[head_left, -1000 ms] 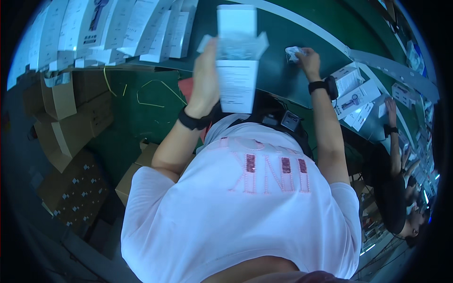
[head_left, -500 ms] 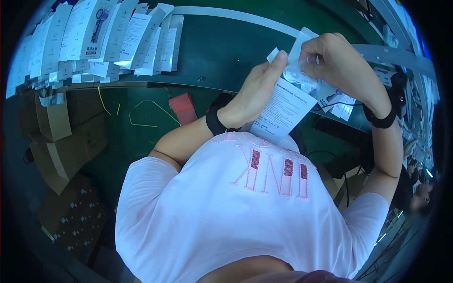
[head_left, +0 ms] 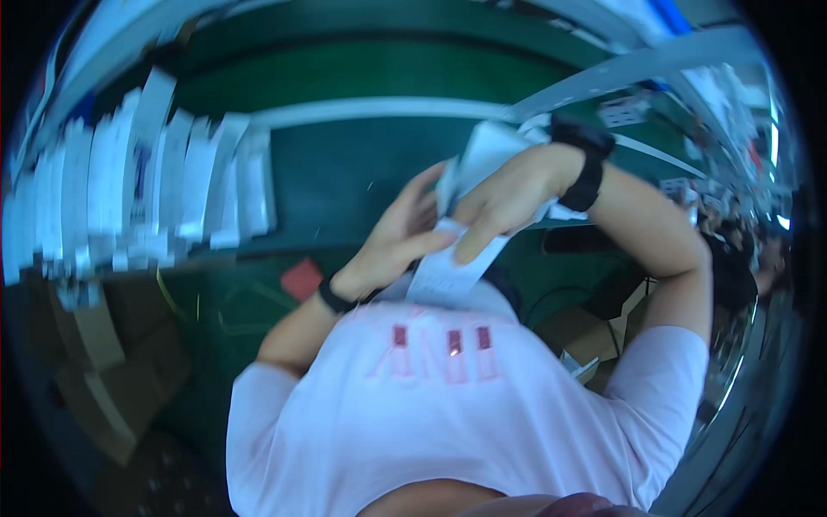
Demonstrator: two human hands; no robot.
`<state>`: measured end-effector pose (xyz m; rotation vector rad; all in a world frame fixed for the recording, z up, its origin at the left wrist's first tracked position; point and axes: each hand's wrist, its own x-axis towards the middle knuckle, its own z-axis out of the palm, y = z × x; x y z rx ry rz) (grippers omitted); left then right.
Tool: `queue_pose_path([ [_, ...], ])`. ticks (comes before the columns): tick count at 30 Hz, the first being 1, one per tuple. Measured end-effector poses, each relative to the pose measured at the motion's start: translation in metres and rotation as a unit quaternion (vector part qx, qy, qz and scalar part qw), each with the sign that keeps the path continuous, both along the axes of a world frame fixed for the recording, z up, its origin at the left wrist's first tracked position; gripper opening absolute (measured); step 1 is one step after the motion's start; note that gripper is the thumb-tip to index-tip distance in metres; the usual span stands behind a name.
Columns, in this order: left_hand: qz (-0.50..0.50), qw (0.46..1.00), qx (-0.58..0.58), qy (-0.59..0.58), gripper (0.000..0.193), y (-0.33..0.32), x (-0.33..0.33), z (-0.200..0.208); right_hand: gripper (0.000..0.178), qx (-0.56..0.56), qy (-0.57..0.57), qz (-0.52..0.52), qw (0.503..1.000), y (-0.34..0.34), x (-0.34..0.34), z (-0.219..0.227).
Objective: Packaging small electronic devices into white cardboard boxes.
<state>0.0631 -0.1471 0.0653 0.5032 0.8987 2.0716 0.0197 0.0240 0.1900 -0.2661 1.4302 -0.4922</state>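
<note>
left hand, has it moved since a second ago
Yes, the left hand has moved right, away from the row of white boxes on the table.

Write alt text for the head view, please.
The person's left hand holds an open white box while the right hand is over its opening. At left, more white boxes stand along a green table. The image is blurred.

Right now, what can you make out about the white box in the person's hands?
The white box is narrow and looks like thin card, its faintly printed front blurred. Its top is open, with a tall flap raised. It tilts, its upper end toward the person's right, its lower end by the shirt. The left hand grips its left side; the right hand covers the opening, hiding any contents.
</note>
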Motion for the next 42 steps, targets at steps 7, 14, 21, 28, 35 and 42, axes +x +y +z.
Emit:
queue_pose_path([
  [7,0.060,0.994,0.014,0.088,0.074,-0.015,-0.007,-0.008,0.073,-0.123,0.455,-0.543,0.695,0.055,0.091,-0.014],
  [14,-0.066,0.964,-0.117,0.231,0.040,0.015,-0.028,-0.007,0.048,-0.264,0.428,-0.664,0.553,0.027,0.126,-0.080],
  [21,-0.087,0.982,-0.091,0.143,0.051,0.046,-0.015,-0.013,0.030,-0.142,0.460,-0.658,0.579,0.053,0.151,-0.066],
  [28,-0.176,0.978,-0.073,0.081,0.052,0.080,-0.009,-0.022,0.030,-0.088,0.549,-0.515,0.652,0.072,0.173,-0.057],
  [35,-0.166,0.977,-0.103,0.085,0.041,0.149,0.009,-0.011,0.059,-0.032,0.625,-0.500,0.599,0.123,0.201,-0.075],
  [42,-0.123,0.931,-0.173,0.296,0.089,0.279,0.024,0.029,0.031,-0.088,0.457,-0.817,0.342,0.339,0.236,-0.105],
])
